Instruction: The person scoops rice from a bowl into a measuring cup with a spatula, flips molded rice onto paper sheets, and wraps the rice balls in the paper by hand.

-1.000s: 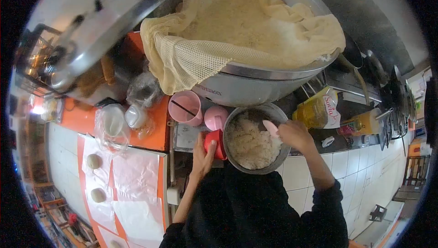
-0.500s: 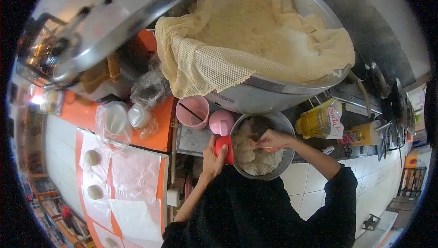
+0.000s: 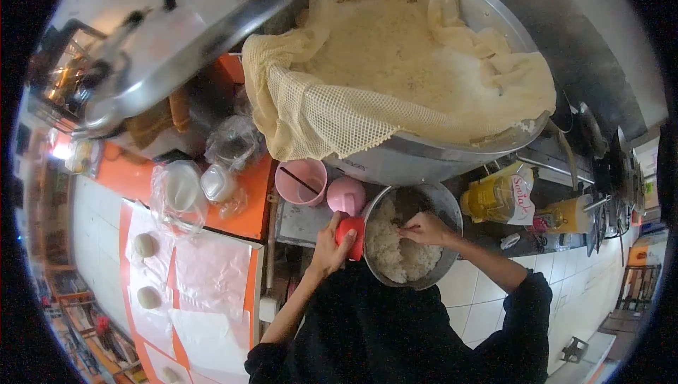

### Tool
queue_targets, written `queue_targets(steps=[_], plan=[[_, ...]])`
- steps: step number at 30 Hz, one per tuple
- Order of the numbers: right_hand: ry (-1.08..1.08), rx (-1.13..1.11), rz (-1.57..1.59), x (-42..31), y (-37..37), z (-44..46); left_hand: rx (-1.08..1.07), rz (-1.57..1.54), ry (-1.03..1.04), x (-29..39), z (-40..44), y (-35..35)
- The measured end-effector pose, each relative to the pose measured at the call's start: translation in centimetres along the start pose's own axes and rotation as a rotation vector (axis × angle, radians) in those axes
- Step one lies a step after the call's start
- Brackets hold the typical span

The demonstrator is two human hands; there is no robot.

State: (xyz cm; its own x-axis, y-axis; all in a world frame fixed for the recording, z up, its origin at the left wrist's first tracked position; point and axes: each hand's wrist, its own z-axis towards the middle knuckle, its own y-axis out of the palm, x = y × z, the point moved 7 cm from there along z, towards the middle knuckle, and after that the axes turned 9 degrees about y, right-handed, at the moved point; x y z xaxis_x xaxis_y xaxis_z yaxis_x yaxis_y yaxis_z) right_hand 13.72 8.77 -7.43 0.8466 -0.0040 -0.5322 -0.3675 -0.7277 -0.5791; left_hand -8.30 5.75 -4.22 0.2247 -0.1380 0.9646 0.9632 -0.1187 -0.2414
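Observation:
My left hand point(image 3: 333, 246) is wrapped round a red cup point(image 3: 351, 237) at the left rim of a metal pot point(image 3: 456, 223). Rice point(image 3: 395, 250) fills much of this pot. Over the rice my right hand point(image 3: 426, 229) is closed, its fingers pinched near the pot's middle; the pink paddle seen earlier in it is hidden now. A pink lidded container point(image 3: 346, 195) and a pink cup point(image 3: 301, 181) with a dark stick stand just beyond the red cup. Behind them is a large steamer point(image 3: 417, 161) lined with net cloth point(image 3: 339, 117), full of rice point(image 3: 395, 52).
Right of the pot are an oil pouch point(image 3: 498, 197) and a bottle point(image 3: 565, 216). A big metal lid point(image 3: 183, 38) leans at the upper left. Plastic containers point(image 3: 182, 190) sit on the orange counter point(image 3: 127, 172). Below it, white rice portions point(image 3: 145, 245) lie on sheets point(image 3: 212, 271).
My right hand has moved from the pot's right rim down into the pot, taking the pink paddle out of sight. My left hand keeps the red cup. The view has shifted slightly.

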Motion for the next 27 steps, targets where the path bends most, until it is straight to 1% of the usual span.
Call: queue_targets(steps=[1, 4, 7, 10, 13, 16, 19, 22, 23, 24, 25, 26, 27], plan=[[0.026, -0.011, -0.016, -0.1, -0.2, -0.2, -0.015, 0.013, 0.005, 0.0, 0.0, 0.1], [0.03, -0.056, 0.093, 1.1, 0.3, 0.0, -0.038, 0.018, -0.03, -0.2, 0.1, 0.2], [-0.047, -0.062, 0.182, 1.5, 0.2, -0.2, -0.076, 0.06, -0.029, -0.4, -0.4, 0.1], [-0.128, -0.029, 0.174, 1.0, -0.4, -0.3, -0.076, 0.14, -0.016, -0.6, -0.7, 0.6], [-0.143, -0.042, 0.258, 0.0, -1.2, -1.2, -0.055, 0.087, -0.052, -1.4, -1.0, 0.7], [-0.327, -0.003, 0.286, 0.1, -1.2, -1.2, -0.051, 0.065, -0.164, -2.4, -2.0, 0.6], [-0.209, -0.026, 0.186, 0.2, -2.9, -2.6, 0.134, 0.11, -0.188, -2.7, -3.4, -0.2], [-0.224, 0.056, 0.206, 0.2, -5.4, -4.9, 0.363, 0.114, -0.091, -0.7, -4.6, -2.7], [-0.21, 0.074, 0.203, 1.1, -5.8, -5.6, 0.404, 0.102, -0.046, -0.2, -4.8, -3.6], [-0.197, 0.093, 0.198, 2.0, -6.3, -6.4, 0.414, 0.084, -0.054, 0.6, -4.6, -4.2], [-0.185, 0.109, 0.19, 2.5, -6.6, -6.9, 0.352, -0.045, -0.049, 1.9, -4.3, -3.8], [-0.175, 0.136, 0.192, 1.6, -7.4, -7.9, 0.291, -0.172, -0.045, 3.4, -3.6, -3.4], [-0.166, 0.164, 0.194, 0.4, -8.5, -9.4, 0.186, -0.166, -0.069, 3.6, -2.8, -2.3]])
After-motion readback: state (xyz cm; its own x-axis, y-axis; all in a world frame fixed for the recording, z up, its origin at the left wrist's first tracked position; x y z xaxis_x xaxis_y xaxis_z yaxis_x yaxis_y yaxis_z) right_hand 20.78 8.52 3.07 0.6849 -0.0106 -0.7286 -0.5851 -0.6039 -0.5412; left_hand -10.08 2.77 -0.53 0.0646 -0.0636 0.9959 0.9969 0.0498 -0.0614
